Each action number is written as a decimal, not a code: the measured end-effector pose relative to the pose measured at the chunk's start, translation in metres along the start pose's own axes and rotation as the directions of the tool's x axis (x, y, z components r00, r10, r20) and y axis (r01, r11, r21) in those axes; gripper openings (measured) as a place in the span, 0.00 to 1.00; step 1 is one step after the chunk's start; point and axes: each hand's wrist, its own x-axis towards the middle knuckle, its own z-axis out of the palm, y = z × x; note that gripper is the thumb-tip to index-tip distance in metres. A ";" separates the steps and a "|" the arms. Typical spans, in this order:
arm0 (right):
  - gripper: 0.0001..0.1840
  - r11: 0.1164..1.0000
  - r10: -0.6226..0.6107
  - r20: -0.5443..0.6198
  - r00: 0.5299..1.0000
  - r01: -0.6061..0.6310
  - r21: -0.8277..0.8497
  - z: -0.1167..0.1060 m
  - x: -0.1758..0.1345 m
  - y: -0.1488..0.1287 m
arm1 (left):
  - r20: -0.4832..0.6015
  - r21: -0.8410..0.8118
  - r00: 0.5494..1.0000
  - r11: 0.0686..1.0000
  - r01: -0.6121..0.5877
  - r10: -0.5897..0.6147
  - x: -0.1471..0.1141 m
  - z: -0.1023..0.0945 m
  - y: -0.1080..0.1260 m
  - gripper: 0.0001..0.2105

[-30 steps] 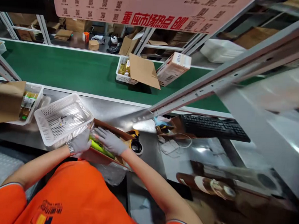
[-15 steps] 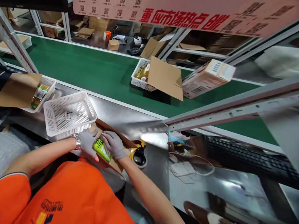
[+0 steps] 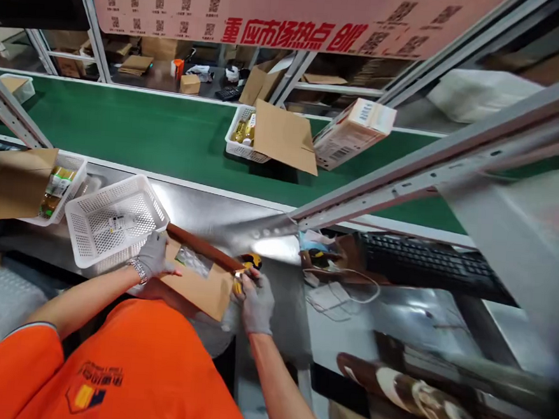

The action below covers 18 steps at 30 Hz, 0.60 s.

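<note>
In front of my body lies a cardboard box (image 3: 204, 290) with a flap folded over part of its top. Clear plastic wrap (image 3: 194, 261) with a bit of green shows through the gap. My left hand (image 3: 154, 256), in a grey fingerless glove, grips the box's left end, thumb over the flap. At the box's right end, my right hand (image 3: 257, 304), gloved alike, is closed on a yellow and black tape dispenser (image 3: 238, 288); part of it is hidden by the fingers. An empty white plastic basket (image 3: 79, 234) stands just beyond my left hand.
A green conveyor belt (image 3: 169, 144) runs behind the metal bench. On it are a white basket (image 3: 233, 147) with bottles and a tall carton (image 3: 349, 138). Another basket of bottles (image 3: 59, 188) stands left. A keyboard (image 3: 424, 264) and cables (image 3: 346, 278) lie right.
My right hand has left the green package and moved right onto the tape dispenser. The box flap now covers most of the package. The view has shifted slightly.
</note>
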 end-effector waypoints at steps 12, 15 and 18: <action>0.26 0.742 -0.393 0.583 0.711 0.620 -0.256 0.000 -0.030 -0.004 | -0.076 0.097 0.952 0.953 -0.289 0.296 -0.008 0.029 -0.012 0.55; 0.24 0.689 -0.449 0.548 0.706 0.664 -0.290 -0.001 -0.035 0.000 | 0.092 0.119 0.807 0.798 -0.591 0.584 -0.021 0.034 -0.005 0.40; 0.21 0.667 -0.442 0.547 0.711 0.668 -0.329 0.001 -0.020 -0.017 | 0.154 0.136 0.744 0.731 -0.668 0.651 -0.031 0.042 0.000 0.59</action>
